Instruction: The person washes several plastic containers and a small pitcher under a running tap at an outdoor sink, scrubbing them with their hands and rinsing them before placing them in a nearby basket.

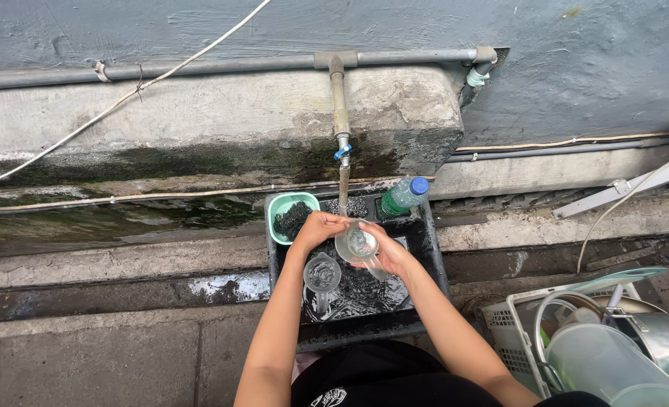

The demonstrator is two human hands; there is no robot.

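My left hand [318,228] and my right hand [386,252] both hold a clear glass cup [355,244] under the spout of an outdoor tap [342,154] with a blue handle. The cup is tilted, its mouth toward me. Just below my left hand, a second clear glass mug [322,275] stands in the black basin [431,256], which holds dark water. My left hand grips the cup's far rim and my right hand cradles its lower side.
A green bowl [277,213] with a dark scrubber sits at the basin's back left. A green plastic bottle [403,196] with a blue cap leans at the back right. A white basket [509,339] with metal pots, lids and a clear container stands at right.
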